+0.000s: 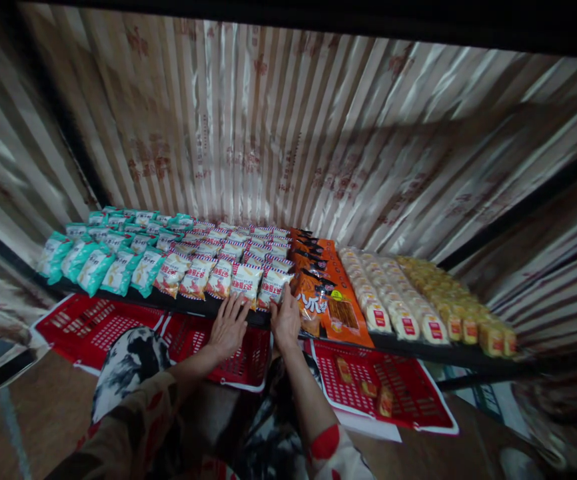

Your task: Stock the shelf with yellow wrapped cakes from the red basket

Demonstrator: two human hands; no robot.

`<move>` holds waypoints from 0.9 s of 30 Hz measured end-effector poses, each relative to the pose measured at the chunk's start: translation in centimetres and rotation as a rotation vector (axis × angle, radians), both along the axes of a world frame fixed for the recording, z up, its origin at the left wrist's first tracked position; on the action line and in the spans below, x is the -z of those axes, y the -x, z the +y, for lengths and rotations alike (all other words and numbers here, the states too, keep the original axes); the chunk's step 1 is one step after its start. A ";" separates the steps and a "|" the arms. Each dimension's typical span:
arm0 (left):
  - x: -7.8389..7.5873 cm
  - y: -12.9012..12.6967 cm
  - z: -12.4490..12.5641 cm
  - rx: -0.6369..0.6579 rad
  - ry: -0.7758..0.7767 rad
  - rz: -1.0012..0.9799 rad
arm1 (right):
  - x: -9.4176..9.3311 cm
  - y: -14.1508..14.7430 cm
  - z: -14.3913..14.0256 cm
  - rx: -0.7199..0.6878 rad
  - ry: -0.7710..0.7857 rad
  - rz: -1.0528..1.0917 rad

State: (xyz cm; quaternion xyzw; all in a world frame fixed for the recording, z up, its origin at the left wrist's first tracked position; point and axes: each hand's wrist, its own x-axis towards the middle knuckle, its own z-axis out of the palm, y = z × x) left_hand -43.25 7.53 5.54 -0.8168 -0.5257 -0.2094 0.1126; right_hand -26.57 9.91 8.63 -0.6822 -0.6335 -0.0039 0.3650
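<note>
Touching the rightmost front-row white snack bag point(272, 287) with our nearer right hand point(285, 321), pinch unclear, we spread our left hand point(229, 328) alongside.

Shop: snack packets point(228, 251) rowed on shelf point(408, 345), red baskets point(413, 377).

Got the left forearm point(197, 368) and right forearm point(306, 383) stretched out front, both bare. Got the left hand point(230, 328) palm down with fingers slightly fanned. Got the right hand point(286, 320) tipped more on edge with the thumb inward. Can't really tell its grip, tbh.
</note>
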 end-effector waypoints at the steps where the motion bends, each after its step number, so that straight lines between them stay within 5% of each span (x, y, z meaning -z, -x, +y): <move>1: 0.0 0.0 0.0 0.000 0.000 0.001 | 0.1 0.0 0.0 0.001 0.003 -0.003; 7: 0.3 -0.1 0.0 0.006 -0.004 0.008 | 0.9 0.1 0.1 0.000 0.011 -0.007; 17: 0.4 -0.4 -0.2 0.017 0.019 -0.012 | 2.2 0.1 0.2 -0.149 -0.195 -0.100; 27: 0.2 -1.0 -0.4 0.001 0.044 -0.077 | 1.4 -0.4 -0.4 -0.235 -0.248 -0.164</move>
